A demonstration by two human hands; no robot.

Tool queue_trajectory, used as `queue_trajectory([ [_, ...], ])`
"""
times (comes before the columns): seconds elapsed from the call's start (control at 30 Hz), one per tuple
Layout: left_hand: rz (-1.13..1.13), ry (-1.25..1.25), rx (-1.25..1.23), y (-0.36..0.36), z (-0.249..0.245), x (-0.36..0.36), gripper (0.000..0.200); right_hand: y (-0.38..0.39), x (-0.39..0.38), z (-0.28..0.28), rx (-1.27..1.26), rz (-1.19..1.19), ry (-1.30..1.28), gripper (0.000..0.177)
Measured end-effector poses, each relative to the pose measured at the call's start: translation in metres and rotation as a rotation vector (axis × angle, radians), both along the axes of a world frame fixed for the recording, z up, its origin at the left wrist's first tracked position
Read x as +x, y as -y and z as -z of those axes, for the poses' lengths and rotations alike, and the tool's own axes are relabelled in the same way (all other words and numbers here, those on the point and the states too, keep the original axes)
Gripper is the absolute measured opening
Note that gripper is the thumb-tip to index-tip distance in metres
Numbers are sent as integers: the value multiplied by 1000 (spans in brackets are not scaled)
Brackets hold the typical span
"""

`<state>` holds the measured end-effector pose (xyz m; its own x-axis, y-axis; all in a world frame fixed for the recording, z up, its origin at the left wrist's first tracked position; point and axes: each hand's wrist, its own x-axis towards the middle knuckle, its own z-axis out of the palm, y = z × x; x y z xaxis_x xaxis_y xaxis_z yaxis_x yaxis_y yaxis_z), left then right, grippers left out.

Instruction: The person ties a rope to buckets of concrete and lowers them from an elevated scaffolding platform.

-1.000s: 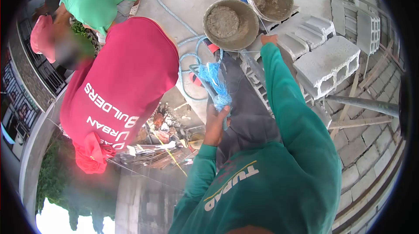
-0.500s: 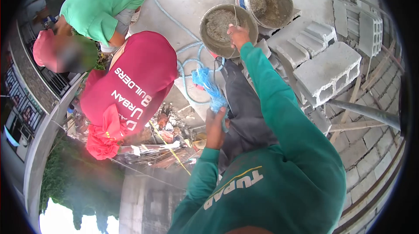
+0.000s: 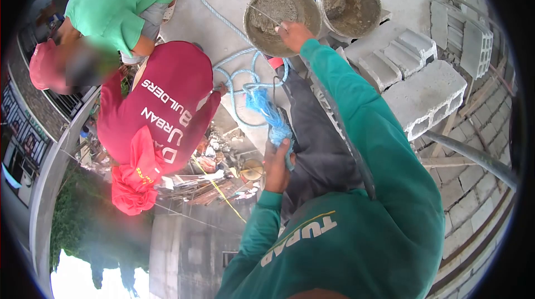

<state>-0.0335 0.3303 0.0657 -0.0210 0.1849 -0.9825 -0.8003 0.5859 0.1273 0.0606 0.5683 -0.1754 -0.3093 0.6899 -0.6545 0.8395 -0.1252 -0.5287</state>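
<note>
My right hand [image 3: 294, 36] is closed on the thin wire handle [image 3: 264, 15] of a bucket of wet mortar [image 3: 283, 45]. The bucket leans a little and its inside is smeared grey. In my left hand [image 3: 277, 166] is a bunched blue plastic bundle [image 3: 267, 118], held by its lower end with the fingers wrapped round it. A light blue rope [image 3: 245, 56] lies in loops by the bundle's upper end, and a dark cord runs down beside it.
A second mortar-smeared bucket [image 3: 356, 6] stands right of the first. Hollow concrete blocks [image 3: 426, 95] are stacked at right, near a metal pipe [image 3: 473, 157]. A co-worker in maroon [image 3: 161, 93] bends at left, another in green [image 3: 120, 6] behind. Rubble [image 3: 209, 157] lies below.
The held bucket has shifted up and left with my right hand, its handle swinging leftward. The maroon-shirted co-worker's hand now shows near the rope. My left hand stays nearly still.
</note>
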Motion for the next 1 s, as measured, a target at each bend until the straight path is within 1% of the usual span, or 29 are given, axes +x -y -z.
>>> queue_trajectory([
  [0.03,0,7,1,-4,1,0,36,-3,0,2,-24,-73,-9,45],
  [0.07,11,-4,-26,-5,3,0,36,-1,2,3,-27,-76,-2,45],
  [0.23,10,-1,-64,-25,24,-9,32,-8,9,-6,-212,-292,-127,54],
  [0.27,35,-14,-69,-33,28,-14,30,-17,10,-5,-221,-293,-124,54],
  [0.33,67,-52,-64,-51,39,-15,26,-37,22,7,-331,-299,-228,57],
  [0.37,67,-46,-72,-60,46,-15,26,-49,28,11,-339,-298,-224,57],
  [0.43,79,-59,9,-78,60,-16,26,-75,35,15,-1019,17,-211,55],
  [0.47,108,-52,1,-87,68,-18,28,-79,39,24,-983,30,-184,50],
  [0.5,105,-47,-8,-94,70,-16,28,-83,46,32,-992,30,-178,50],
  [0.57,123,-59,-73,-109,72,-19,30,-95,57,48,-693,2,-125,48],
  [0.63,117,-46,-73,-112,71,-21,31,-110,71,69,-472,-80,-3,46],
  [0.7,107,-41,-78,-104,70,-23,32,-121,89,103,19,-239,122,39],
  [0.73,143,-25,-100,-99,71,-27,32,-128,99,120,10,-238,124,39],
  [0.8,175,-12,-132,-86,72,-31,34,-137,114,148,545,-399,416,42],
  [0.83,173,-11,-139,-81,72,-32,34,-143,105,138,539,-402,414,42],
  [0.87,147,-12,-136,-76,71,-35,35,-152,94,128,424,-495,476,36],
  [0.9,119,-17,-131,-70,72,-35,36,-155,87,124,311,-587,533,34],
  [0.93,114,-1,-152,-64,71,-36,39,-155,91,140,286,-750,600,36],
  [0.97,111,-2,-161,-61,72,-35,39,-153,94,159,280,-755,595,36],
  [1.0,124,-33,-151,-59,72,-33,33,-147,102,184,269,-824,578,34],
])
